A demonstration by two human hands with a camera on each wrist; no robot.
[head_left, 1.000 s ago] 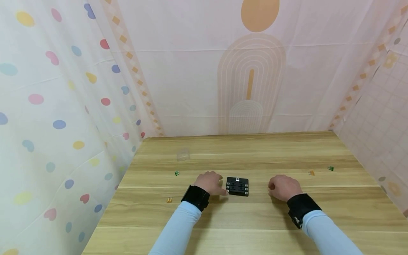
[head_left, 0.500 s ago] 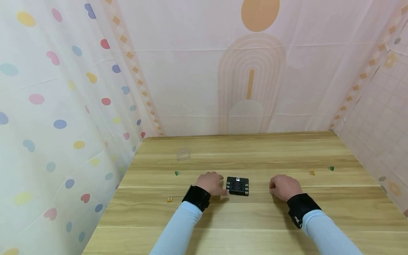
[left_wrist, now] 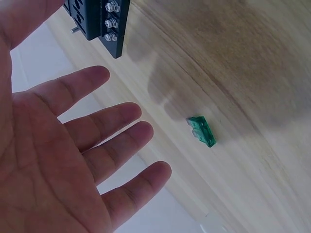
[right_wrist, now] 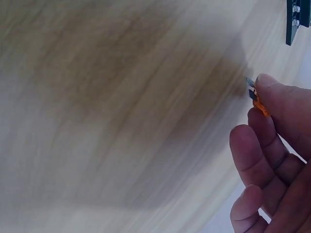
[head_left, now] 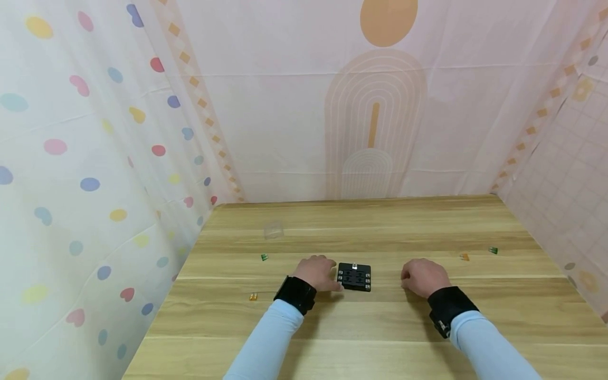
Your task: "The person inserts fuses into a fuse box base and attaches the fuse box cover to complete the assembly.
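A black fuse block [head_left: 353,277] with screw terminals along its sides lies mid-table. Beside its left edge is my left hand [head_left: 317,273], fingers spread and relaxed, the thumb tip right at the block's near left corner. The left wrist view shows that palm with nothing in it and a green blade fuse [left_wrist: 201,131] on the wood past the fingertips. To the right of the block, my right hand [head_left: 424,278] pinches an orange blade fuse [right_wrist: 260,103] between thumb and forefinger, its metal prongs sticking out. In the head view that fuse is hidden by the hand.
On the left of the wooden table [head_left: 380,338] lie a green fuse [head_left: 264,257] and an orange fuse [head_left: 253,297]. Another orange fuse [head_left: 464,257] and green fuse [head_left: 493,250] lie far right. A clear plastic cover [head_left: 273,230] sits at the back left.
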